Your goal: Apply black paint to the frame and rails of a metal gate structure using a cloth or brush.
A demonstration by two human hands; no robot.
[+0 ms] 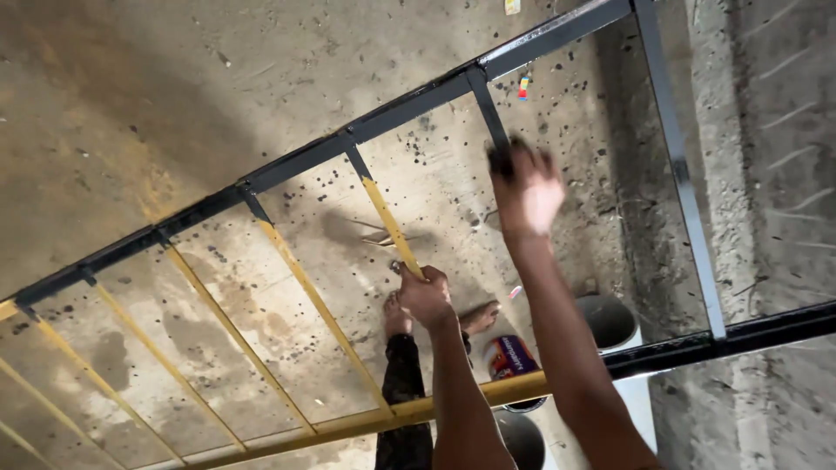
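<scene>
A metal railing frame [287,165] stands in front of me, partly yellow and partly painted black. My left hand [425,294] grips a yellow upright bar [392,228] near its middle. My right hand [527,187], blurred, holds a dark paint-soaked pad or brush against a black upright bar [488,109] further right. The top rail and the right side of the frame are black; the lower rail [348,425] is yellow at left.
Below lies a concrete floor [131,104] speckled with black paint drops. My bare feet [475,318] stand near a paint can [511,357] and a white bucket [610,322]. A rough concrete wall [766,157] rises at the right.
</scene>
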